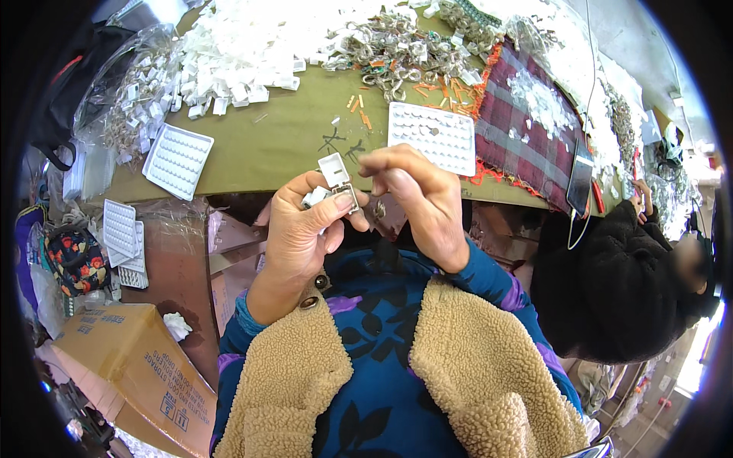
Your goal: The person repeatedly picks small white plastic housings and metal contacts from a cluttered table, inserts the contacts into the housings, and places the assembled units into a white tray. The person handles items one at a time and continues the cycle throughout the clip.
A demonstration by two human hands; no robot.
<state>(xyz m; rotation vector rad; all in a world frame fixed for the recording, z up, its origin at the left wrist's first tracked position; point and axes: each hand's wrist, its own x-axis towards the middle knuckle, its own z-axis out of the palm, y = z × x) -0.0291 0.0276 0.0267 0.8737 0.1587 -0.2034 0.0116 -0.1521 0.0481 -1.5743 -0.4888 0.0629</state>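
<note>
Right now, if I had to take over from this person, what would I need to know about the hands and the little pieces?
Left hand: shut on a small white hinged box, lid open, held near the table edge.
Right hand: fingertips pinched together beside the box; a small metal piece hangs below them, too small to identify.
On the olive table: a white dimpled tray ahead of the right hand, another white tray to the left, a pile of white boxes and a pile of metal rings at the back.
Done: box opened. Left: I cannot tell if the box is filled.
</note>
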